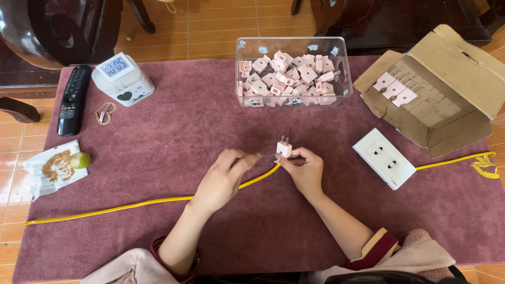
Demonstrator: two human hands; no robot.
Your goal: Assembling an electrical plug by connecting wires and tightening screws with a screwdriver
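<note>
Pale pink and small, the two-pronged plug [284, 149] sits pinched between the fingertips of your right hand [303, 169], prongs pointing away from you, just above the middle of the maroon-covered surface [173, 131]. Your left hand [223, 176] is closed around a thin metal tool [267, 155], whose tip meets the left side of the plug. A yellow cable [131, 204] runs across the surface beneath both hands, from the left edge toward a white double socket block [384, 158] lying to the right of your right hand. Beyond the plug stands a clear plastic bin [292, 71] filled with many more pink plugs of the same kind. At the far right, an open cardboard box [428, 89] holds three further plugs on its inner tray. At the far left lie a black remote control [72, 99], a white digital timer [122, 79], a small looped chain [105, 112], and a sheet of paper [52, 169] carrying brown powder with a green round fruit [80, 160] touching its edge.
</note>
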